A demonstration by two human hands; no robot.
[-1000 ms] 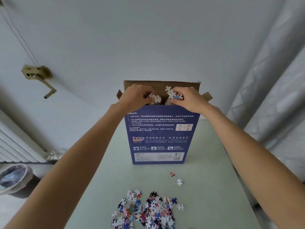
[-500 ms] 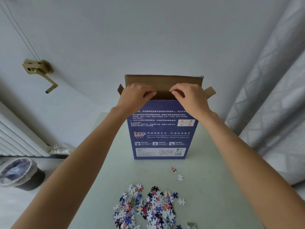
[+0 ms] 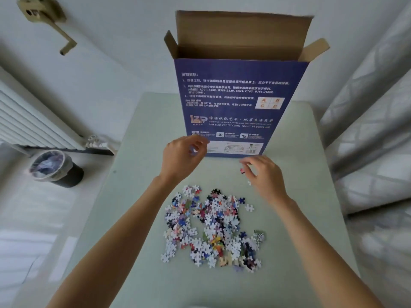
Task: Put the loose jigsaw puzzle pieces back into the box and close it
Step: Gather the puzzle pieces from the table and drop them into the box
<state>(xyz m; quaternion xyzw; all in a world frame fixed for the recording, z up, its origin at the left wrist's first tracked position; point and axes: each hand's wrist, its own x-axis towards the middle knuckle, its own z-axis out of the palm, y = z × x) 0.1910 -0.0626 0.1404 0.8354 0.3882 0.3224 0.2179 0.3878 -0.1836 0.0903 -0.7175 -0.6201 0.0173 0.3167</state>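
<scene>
Pale green table (image 3: pixel 142 218) with upright open blue box (image 3: pixel 235 112) and scattered puzzle pieces (image 3: pixel 211 227).
</scene>
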